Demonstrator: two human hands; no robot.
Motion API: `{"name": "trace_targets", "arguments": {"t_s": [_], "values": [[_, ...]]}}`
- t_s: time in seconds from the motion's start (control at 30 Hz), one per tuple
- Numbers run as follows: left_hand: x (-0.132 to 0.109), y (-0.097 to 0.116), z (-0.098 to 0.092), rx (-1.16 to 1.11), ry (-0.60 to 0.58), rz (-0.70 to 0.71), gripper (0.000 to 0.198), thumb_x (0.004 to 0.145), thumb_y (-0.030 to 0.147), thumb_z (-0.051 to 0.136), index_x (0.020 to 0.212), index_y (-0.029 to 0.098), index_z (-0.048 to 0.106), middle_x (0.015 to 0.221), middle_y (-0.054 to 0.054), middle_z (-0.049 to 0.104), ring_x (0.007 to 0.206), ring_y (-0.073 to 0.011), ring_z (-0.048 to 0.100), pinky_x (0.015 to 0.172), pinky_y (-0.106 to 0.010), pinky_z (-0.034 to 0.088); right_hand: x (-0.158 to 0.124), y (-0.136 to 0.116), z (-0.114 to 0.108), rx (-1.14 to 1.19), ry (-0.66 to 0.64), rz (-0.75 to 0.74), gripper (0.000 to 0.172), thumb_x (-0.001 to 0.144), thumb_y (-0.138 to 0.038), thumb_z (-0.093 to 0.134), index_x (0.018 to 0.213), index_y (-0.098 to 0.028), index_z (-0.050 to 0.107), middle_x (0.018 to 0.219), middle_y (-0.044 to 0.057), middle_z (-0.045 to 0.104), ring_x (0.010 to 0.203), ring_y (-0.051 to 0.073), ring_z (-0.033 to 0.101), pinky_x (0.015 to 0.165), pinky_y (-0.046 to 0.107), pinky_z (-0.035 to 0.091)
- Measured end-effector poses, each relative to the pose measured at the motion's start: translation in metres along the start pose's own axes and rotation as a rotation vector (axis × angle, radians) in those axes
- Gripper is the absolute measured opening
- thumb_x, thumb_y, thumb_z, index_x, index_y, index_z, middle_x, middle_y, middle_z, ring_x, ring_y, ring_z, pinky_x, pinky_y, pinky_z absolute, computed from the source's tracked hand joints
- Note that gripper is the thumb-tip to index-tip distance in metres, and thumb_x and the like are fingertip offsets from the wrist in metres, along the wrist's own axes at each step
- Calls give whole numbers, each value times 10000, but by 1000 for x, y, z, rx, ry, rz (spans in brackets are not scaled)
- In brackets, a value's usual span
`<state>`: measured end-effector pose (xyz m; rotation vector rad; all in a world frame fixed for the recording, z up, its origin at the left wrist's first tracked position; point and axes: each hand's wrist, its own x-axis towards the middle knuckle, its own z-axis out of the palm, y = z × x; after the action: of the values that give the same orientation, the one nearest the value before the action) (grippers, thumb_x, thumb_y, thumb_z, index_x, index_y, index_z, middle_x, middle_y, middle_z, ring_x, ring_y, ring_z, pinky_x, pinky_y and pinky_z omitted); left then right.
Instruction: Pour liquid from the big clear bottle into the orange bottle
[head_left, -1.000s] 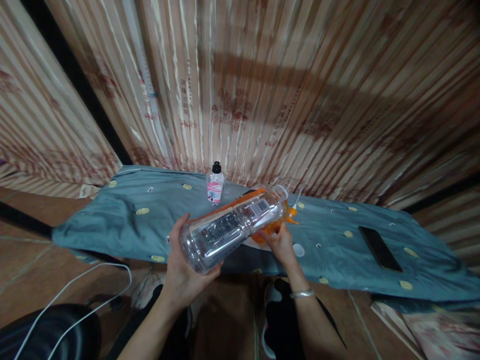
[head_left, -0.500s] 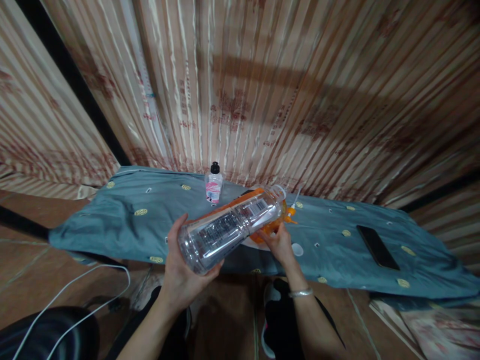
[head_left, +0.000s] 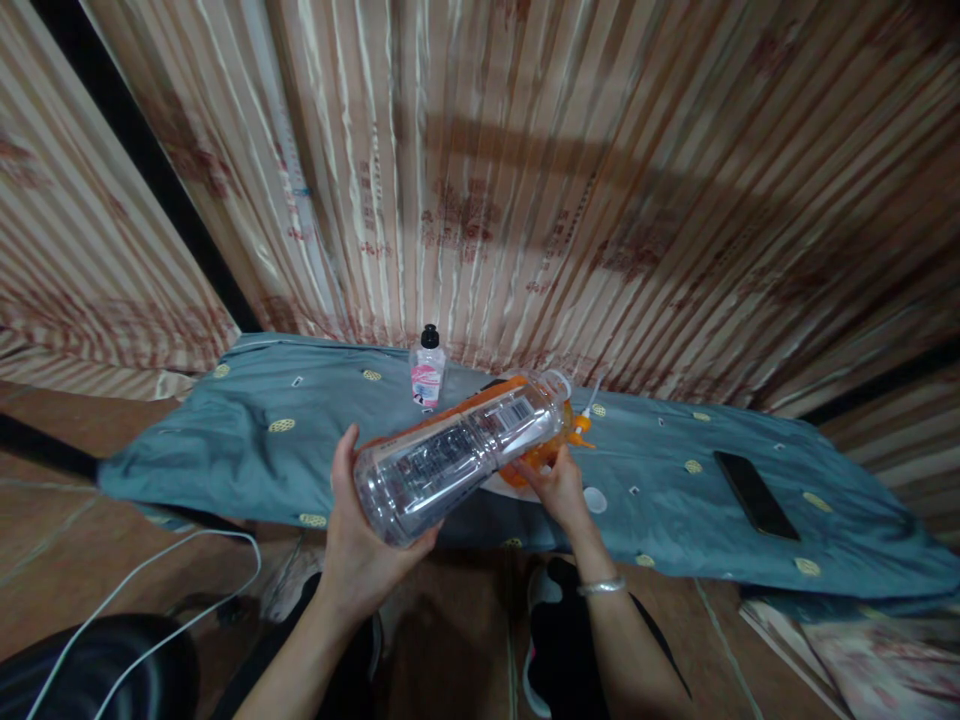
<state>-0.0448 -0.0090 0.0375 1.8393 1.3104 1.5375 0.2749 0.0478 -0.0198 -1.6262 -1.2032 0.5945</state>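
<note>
My left hand point(head_left: 367, 555) grips the lower end of a large clear plastic bottle point(head_left: 457, 450). The bottle is tilted, its open white-ringed mouth pointing to the upper right, and a printed label with a barcode shows on its side. Under its neck end is an orange container point(head_left: 536, 460), mostly hidden by the clear bottle. My right hand point(head_left: 559, 488) is closed around the near side of that orange container, with some fingertips out of sight. Just right of the bottle's mouth lies an orange pump head point(head_left: 580, 432) with a thin tube.
A small clear bottle with a black cap and pink label point(head_left: 427, 368) stands behind. A white round cap point(head_left: 595, 500) lies near my right hand. A black phone point(head_left: 754, 495) rests to the right on the green patterned cloth point(head_left: 675, 510). Striped curtains point(head_left: 480, 180) hang behind.
The base of the clear bottle and my left hand have shifted very slightly left and up. My right hand keeps its place.
</note>
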Motion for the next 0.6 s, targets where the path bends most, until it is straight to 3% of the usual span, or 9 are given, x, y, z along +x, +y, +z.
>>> {"name": "trace_targets", "arguments": {"t_s": [0.13, 0.27, 0.4, 0.6], "values": [[-1, 3, 5, -62, 28, -127, 1240, 793, 507, 1084, 1793, 275, 389, 1547, -165, 801, 1343, -392, 893, 1177, -585, 737, 0, -1, 0, -11, 9, 7, 782, 661, -923, 928, 1068, -307, 670, 1007, 160, 944, 916, 420, 901, 785, 501, 705], [3, 12, 10, -121, 109, -103, 1085, 747, 481, 1073, 1676, 291, 544, 1548, -152, 804, 1297, -384, 898, 1114, -553, 758, 0, -1, 1, 13, 12, 10, 740, 657, -862, 962, 1057, -309, 676, 1038, 160, 947, 979, 434, 913, 844, 518, 727], [4, 12, 5, -115, 8, -118, 1149, 769, 435, 1089, 1744, 317, 492, 1454, -101, 811, 1227, -356, 900, 1091, -554, 762, -1, -1, 1, 44, 2, 9, 723, 674, -824, 963, 1082, -303, 674, 1071, 165, 949, 1004, 431, 919, 878, 524, 738], [0, 4, 10, -124, 116, -89, 1152, 750, 497, 1082, 1756, 334, 546, 1533, -117, 766, 1263, -382, 865, 1139, -609, 737, 0, -1, 1, 36, -3, 21, 745, 663, -857, 961, 1074, -312, 662, 1079, 169, 957, 992, 426, 919, 861, 507, 726]]}}
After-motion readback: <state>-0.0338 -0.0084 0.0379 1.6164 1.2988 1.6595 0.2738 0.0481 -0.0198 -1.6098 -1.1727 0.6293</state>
